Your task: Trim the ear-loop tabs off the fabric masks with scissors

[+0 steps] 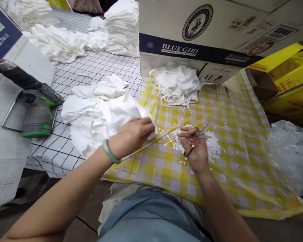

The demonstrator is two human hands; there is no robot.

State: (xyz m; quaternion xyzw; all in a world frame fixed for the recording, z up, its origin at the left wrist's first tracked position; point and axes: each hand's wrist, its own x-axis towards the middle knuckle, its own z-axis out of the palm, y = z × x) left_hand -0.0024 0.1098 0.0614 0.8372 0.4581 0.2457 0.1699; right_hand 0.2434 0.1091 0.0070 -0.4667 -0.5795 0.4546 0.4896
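White cloth point(101, 114) pinched by left fingers point(146, 129), right fingers point(189, 137) gripping scissors point(200, 133) (cardboard box point(217, 30) behind)

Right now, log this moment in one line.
left hand: grips white cloth | right hand: holds scissors | scraps: on yellow checked cover

The left hand point(132, 136) reaches in from the lower left, fingers curled shut, a bangle on its wrist. The right hand point(195, 148) lies palm up, fingers bent.
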